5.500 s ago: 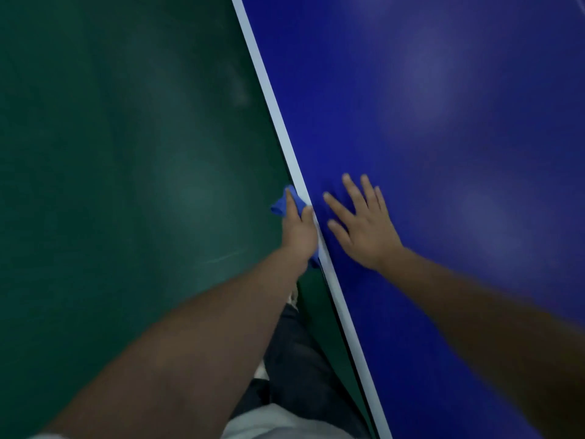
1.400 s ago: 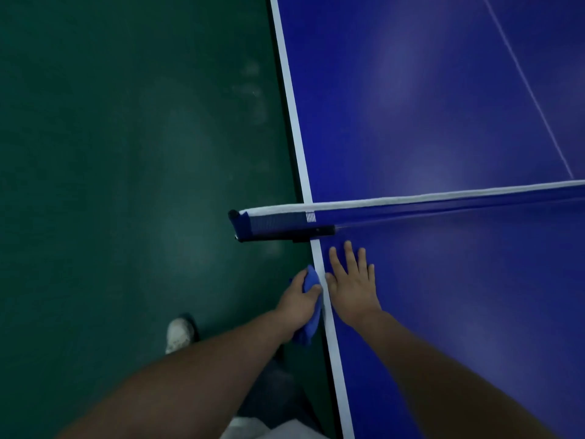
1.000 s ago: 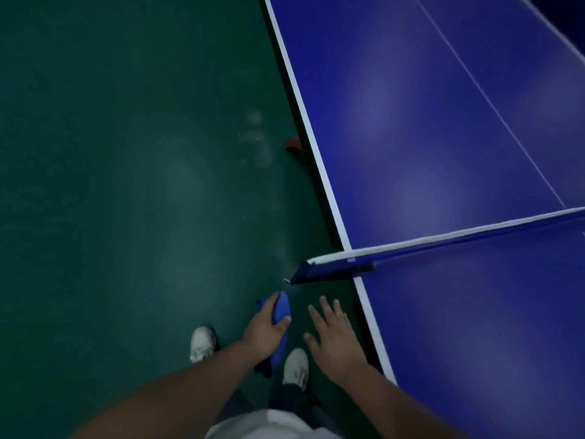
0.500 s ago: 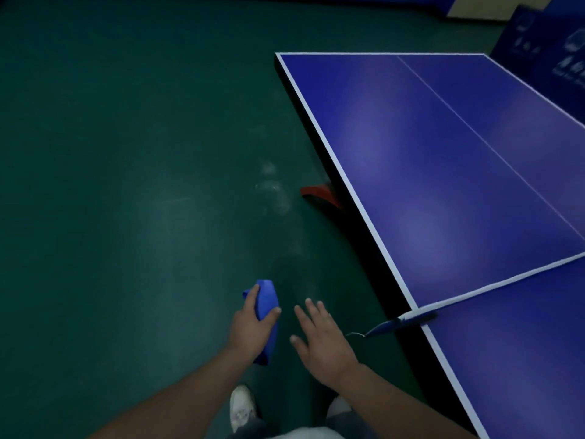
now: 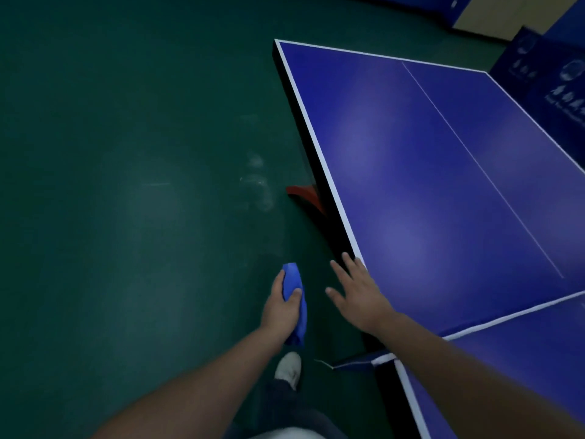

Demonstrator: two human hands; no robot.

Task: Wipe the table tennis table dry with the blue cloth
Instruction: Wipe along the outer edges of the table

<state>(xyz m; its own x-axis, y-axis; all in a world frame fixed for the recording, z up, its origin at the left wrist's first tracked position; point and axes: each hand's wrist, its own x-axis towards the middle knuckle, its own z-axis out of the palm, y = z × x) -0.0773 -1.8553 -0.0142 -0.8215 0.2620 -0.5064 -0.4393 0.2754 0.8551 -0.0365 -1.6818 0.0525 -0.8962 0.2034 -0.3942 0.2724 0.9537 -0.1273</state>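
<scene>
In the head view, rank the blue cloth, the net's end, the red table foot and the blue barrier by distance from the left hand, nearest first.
1. Blue cloth: gripped in the left hand.
2. Net's end: just right of it, beside the table.
3. Red table foot: on the floor ahead, under the table.
4. Blue barrier: far right, beyond the table.

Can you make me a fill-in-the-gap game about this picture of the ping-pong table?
1. The cloth gripped by the left hand is coloured ___.
2. The right hand has its fingers spread and holds ___.
3. The floor beside the table is coloured ___.
4. The shoe near the bottom is coloured ___.

Missing words: blue; nothing; green; white.
</scene>
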